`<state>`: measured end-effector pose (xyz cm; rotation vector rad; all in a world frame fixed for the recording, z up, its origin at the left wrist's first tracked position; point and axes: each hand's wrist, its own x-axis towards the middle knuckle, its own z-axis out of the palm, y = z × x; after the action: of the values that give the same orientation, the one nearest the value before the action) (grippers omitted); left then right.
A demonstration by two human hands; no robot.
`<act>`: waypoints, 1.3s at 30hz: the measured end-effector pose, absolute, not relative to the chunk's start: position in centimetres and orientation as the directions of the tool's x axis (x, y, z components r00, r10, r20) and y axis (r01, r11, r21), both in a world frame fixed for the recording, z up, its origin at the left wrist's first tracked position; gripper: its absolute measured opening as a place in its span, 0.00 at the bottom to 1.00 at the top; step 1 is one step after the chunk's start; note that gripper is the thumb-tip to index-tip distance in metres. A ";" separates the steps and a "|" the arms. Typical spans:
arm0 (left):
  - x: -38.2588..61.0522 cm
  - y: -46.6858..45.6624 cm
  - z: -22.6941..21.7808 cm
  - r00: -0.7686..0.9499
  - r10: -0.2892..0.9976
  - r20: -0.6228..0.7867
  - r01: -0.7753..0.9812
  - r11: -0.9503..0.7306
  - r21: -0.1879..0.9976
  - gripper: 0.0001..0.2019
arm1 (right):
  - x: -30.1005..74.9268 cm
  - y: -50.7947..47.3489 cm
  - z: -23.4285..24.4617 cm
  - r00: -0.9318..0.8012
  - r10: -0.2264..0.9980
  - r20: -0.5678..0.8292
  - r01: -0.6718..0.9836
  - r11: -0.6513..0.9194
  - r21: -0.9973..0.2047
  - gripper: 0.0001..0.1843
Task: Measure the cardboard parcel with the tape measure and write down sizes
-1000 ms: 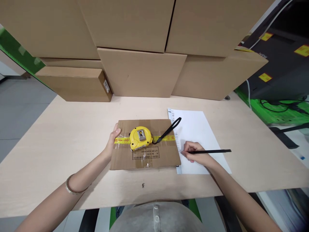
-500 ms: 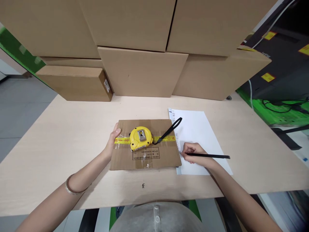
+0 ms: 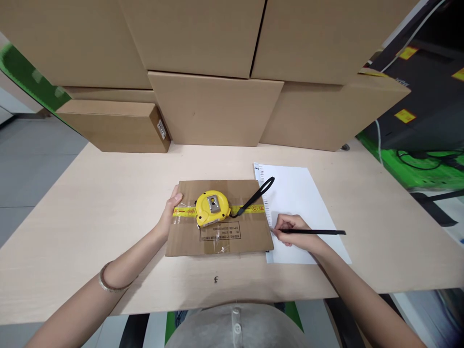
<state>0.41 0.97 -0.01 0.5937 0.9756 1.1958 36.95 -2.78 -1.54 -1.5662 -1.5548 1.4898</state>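
Torso's wearing a grey shirt (image 3: 203, 326), fabric looking mottled / washed-out, upper outline curving away both sides of the placket (image 3: 236, 315). Placket's running approx. vert. as a narrow strip, slightly lighter than the rest, carrying a small round pale btn (image 3: 237, 328). Well L of placket, L forearm (image 3: 145, 244) is wearing a thin, rigid-looking bangle (image 3: 104, 285), metallic-looking, silvery w/ brownish tint; fine detail on its band is blurring out, can't tell pattern. Well R of placket, R forearm (image 3: 348, 275) is showing bare. Fwd of placket, L hand (image 3: 168, 212) + R hand (image 3: 294, 222) are showing bare too.
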 end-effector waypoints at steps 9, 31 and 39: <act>0.2 1.0 -0.1 0.041 0.948 -0.314 -0.462 0.297 0.836 0.30 | 37.0 -2.7 -1.8 -0.195 0.921 -0.337 0.464 -0.216 -0.859 0.20; -1.3 1.0 1.3 -0.060 0.988 0.142 -0.043 -0.145 0.988 0.16 | 34.4 1.0 5.8 0.173 0.985 0.017 0.981 -0.171 -0.093 0.21; -2.1 1.5 -0.3 0.096 0.977 0.192 0.008 -0.194 0.981 0.16 | 25.5 3.1 8.5 -0.632 0.710 0.312 0.595 0.702 -0.392 0.37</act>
<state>-2.10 1.47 -0.35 1.4069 1.0524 1.2690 25.46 3.13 8.50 -1.0059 -2.4655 0.3500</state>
